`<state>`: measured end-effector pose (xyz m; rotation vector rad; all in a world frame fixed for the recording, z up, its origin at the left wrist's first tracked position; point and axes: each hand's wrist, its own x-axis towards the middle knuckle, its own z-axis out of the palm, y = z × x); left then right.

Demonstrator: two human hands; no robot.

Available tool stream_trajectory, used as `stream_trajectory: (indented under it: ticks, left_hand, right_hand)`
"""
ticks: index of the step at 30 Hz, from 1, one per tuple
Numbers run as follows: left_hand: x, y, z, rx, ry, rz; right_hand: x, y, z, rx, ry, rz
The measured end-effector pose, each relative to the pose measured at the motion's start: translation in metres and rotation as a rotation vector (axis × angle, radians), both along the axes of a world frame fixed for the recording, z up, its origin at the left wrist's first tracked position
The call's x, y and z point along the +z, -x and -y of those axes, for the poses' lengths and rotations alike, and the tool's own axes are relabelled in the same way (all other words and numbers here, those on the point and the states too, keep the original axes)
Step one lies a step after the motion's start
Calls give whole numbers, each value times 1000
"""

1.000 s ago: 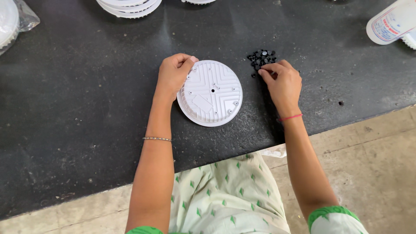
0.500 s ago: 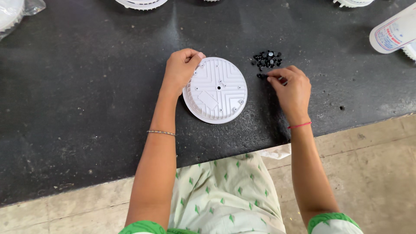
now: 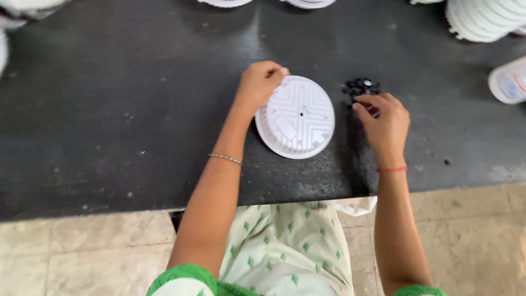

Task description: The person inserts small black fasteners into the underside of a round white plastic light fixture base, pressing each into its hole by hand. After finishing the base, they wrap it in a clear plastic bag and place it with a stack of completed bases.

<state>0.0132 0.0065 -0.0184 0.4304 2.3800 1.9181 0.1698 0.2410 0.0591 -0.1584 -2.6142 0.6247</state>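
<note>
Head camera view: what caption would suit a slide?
Left hand steadies a white round disc while right hand picks small black parts.

Disc [image 3: 298, 118] on table [image 3: 109, 109] btwn hands; small parts pile [image 3: 360, 86] just right of it.

The scene is lit evenly by soft, diffuse light from above. Short, faint shadows are cast beside the white disc [image 3: 296, 117] on the dark table [image 3: 109, 109]. Slight motion blur is seen throughout, strongest at the edges. A dull sheen is shown on the table; no harsh glare is seen.
</note>
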Motion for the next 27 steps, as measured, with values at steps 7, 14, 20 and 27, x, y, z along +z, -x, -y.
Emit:
stream_trajectory:
  ticks: [7, 14, 20, 27]
  left_hand:
    - [-2, 0, -1, -11, -40, 104]
    - [5, -3, 1, -22, -15, 148]
    - [6, -3, 2, -11, -14, 114]
    - [5, -3, 2, -5, 2, 142]
  right_hand:
    - [20, -5, 69, 330, 166, 35]
    - [29, -4, 89, 306, 27, 95]
    - [27, -4, 89, 317, -10, 95]
    - [25, -2, 89, 336, -40, 85]
